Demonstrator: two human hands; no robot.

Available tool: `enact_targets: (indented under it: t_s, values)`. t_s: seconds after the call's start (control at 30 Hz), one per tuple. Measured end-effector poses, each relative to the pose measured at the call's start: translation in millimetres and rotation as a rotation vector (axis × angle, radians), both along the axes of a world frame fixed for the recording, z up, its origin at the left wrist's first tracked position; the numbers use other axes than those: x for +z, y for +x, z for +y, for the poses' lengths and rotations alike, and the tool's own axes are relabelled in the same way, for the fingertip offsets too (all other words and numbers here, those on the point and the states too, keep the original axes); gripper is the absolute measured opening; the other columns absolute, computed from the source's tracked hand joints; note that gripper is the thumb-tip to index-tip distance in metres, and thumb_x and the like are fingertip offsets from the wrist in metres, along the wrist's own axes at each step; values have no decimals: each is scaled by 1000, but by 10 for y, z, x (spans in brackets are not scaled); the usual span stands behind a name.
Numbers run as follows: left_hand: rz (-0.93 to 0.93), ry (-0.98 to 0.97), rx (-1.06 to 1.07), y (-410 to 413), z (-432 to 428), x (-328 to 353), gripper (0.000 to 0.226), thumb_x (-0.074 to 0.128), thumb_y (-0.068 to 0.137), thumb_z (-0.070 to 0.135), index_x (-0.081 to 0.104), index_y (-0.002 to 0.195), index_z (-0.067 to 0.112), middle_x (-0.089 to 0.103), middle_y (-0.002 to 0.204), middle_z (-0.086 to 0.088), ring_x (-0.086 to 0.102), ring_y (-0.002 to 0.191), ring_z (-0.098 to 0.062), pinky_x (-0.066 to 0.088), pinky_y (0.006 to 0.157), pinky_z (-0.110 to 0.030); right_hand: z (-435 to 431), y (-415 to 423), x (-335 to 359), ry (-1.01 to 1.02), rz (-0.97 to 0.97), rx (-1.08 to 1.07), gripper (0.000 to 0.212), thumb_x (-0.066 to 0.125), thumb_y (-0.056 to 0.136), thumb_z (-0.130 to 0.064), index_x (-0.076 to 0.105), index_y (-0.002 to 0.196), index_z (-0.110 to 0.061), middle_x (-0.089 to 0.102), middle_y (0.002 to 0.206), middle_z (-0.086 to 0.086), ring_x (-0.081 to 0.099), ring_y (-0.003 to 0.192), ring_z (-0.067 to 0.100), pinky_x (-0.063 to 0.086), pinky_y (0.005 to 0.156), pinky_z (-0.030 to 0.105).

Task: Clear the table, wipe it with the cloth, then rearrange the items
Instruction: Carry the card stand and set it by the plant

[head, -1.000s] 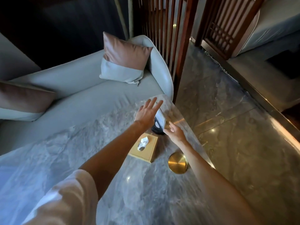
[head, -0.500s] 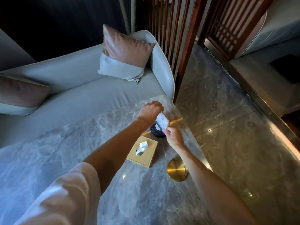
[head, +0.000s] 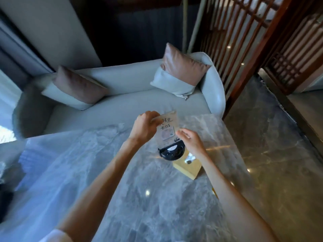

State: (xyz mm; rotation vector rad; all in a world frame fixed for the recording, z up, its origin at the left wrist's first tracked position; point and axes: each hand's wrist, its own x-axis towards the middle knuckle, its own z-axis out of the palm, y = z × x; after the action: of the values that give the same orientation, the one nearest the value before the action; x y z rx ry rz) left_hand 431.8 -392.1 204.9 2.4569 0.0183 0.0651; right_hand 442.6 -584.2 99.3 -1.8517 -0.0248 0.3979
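as left hand pinches sign, right hand curls.

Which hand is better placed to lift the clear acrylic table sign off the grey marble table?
Left. The left hand pinches the clear acrylic table sign at its top corner; the right hand hovers loosely curled beside its lower edge, above the black round base.

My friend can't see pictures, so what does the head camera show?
A person's left hand grips the top of a clear table sign with a round black base, over a grey marble table; the right hand is close beside it. A yellow tissue box sits nearby.
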Motion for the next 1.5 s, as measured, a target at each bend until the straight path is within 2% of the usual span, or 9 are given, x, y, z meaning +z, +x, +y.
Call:
enact_targets:
  t_s: [0.17, 0.33, 0.5, 0.6, 0.7, 0.87, 0.97, 1.2, 1.5]
  values:
    - [94, 6, 331, -1020, 1070, 97, 18, 56, 89, 24, 69, 92, 11, 71, 81, -13, 64, 86, -37, 43, 66, -34, 1290, -988, 166, -117, -120, 111, 58, 60, 94, -34, 43, 146, -14, 46, 150, 2, 41, 139, 11, 33, 110, 22]
    - [122, -59, 535, -2028, 2004, 92, 33, 51, 85, 21, 61, 115, 12, 63, 59, 0, 68, 79, -30, 46, 68, -33, 2416, -2251, 221, -152, -249, 360, 76, 63, 81, -53, 36, 144, -19, 45, 137, 2, 43, 129, 16, 39, 107, 32]
    - [134, -168, 594, -2969, 2899, 94, 38, 50, 81, 28, 63, 117, 20, 73, 80, -8, 70, 78, -30, 57, 72, -39, 3128, -2914, 176, 31, 186, 235, 90, 63, 90, -45, 4, 155, -26, 3, 158, -11, 0, 151, 13, 10, 123, 38]
    - [136, -199, 687, -3539, 3344, 122, 32, 56, 86, 20, 65, 117, 20, 72, 90, -10, 68, 75, -26, 53, 59, -31, 3390, -3175, 141, 284, 593, 163, 56, 53, 99, -30, 32, 148, -11, 45, 145, 4, 39, 140, 25, 28, 118, 45]
    - [130, -184, 770, -4064, 3665, 130, 34, 58, 88, 15, 67, 119, 22, 74, 99, -10, 70, 86, -27, 57, 69, -35, 3697, -3431, 48, 361, 749, 223, 25, 49, 101, -12, 59, 121, -1, 65, 123, 20, 64, 112, 31, 45, 105, 46]
    - [99, -169, 923, -4846, 3980, 62, 34, 58, 89, 12, 67, 120, 23, 74, 108, -4, 69, 95, -21, 58, 78, -40, 4298, -3832, -251, 253, 830, 388, 24, 49, 98, 1, 57, 118, 9, 64, 116, 24, 67, 92, 26, 58, 81, 37]
    - [103, -178, 987, -5230, 4220, -56, 34, 59, 89, 10, 67, 121, 19, 73, 112, -4, 69, 97, -20, 59, 79, -41, 4695, -4136, -447, 173, 887, 395, 26, 52, 96, 2, 56, 120, 10, 71, 89, 15, 69, 76, 23, 61, 68, 32]
    - [133, -221, 1083, -5755, 5334, -513, 34, 61, 89, 12, 68, 121, 23, 74, 110, -4, 69, 93, -15, 49, 70, -26, 6089, -4533, -773, -16, 843, 339, 31, 51, 95, 5, 55, 126, 8, 62, 121, 23, 61, 116, 38, 55, 81, 37]
    - [171, -217, 1083, -5675, 6946, -888, 41, 57, 86, 12, 66, 120, 34, 75, 106, -5, 69, 92, -23, 56, 73, -36, 8060, -4625, -1178, -105, 811, 255, 37, 41, 99, 0, 49, 135, -2, 53, 137, 16, 56, 121, 33, 52, 97, 40]
